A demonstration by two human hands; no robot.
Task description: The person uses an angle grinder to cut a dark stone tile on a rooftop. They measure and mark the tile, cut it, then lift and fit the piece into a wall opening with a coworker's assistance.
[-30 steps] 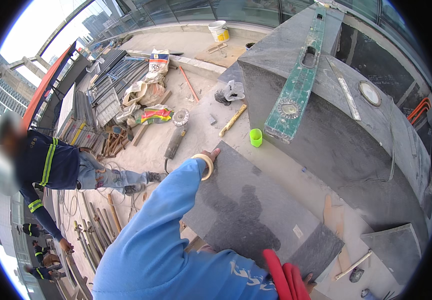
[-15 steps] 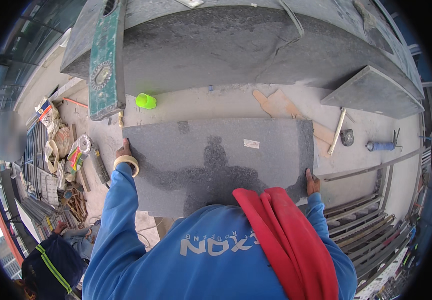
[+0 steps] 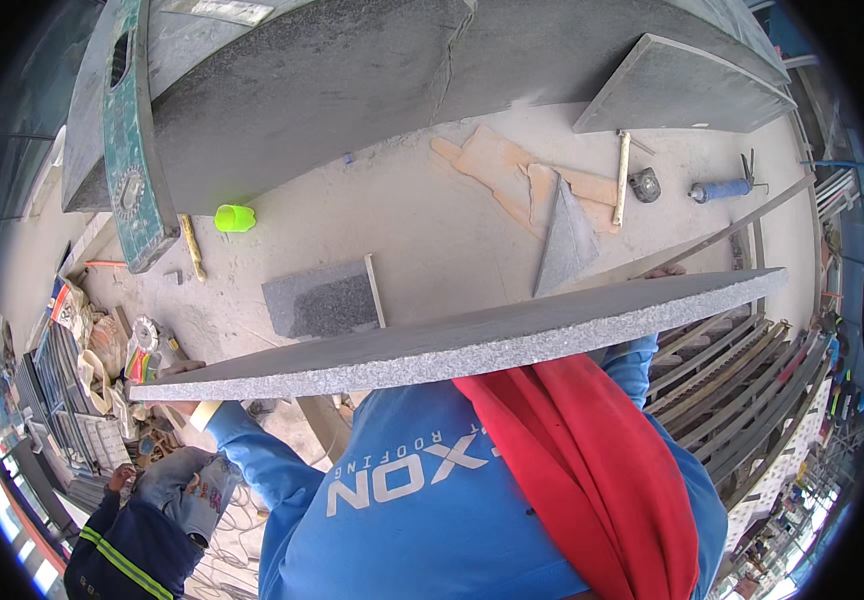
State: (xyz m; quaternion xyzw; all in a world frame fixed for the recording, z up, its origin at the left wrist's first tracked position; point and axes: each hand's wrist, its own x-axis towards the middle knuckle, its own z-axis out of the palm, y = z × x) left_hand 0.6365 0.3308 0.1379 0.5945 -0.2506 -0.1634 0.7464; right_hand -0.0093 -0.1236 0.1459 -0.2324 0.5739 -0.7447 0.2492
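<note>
My left hand [image 3: 184, 368] grips the left end of a long grey stone slab [image 3: 452, 358], its fingers curled over the far side. At the other end, the fingers of my right hand [image 3: 667, 271] show over the slab's far edge; the rest of that hand is hidden. The slab is tilted in front of my chest, its rough, speckled near edge facing up at me and its right end higher in view. A cream tape roll [image 3: 207, 415] circles my left wrist. Beyond the slab lie a rectangular stone offcut [image 3: 320, 303] and a triangular stone piece [image 3: 567, 240].
A green spirit level [image 3: 132, 150] leans on the stone-faced block [image 3: 372, 90]. Nearby are a lime-green cup [image 3: 235, 218], torn cardboard [image 3: 497, 165], a hammer [image 3: 622, 180], a tape measure [image 3: 644, 185] and a caulking gun [image 3: 722, 190]. Another person [image 3: 142, 535] sits low at left.
The slab has gone from lying face-up to tilted edge-on, held by both hands. The floor and stone pieces behind it have come into view. My view has shifted right.
</note>
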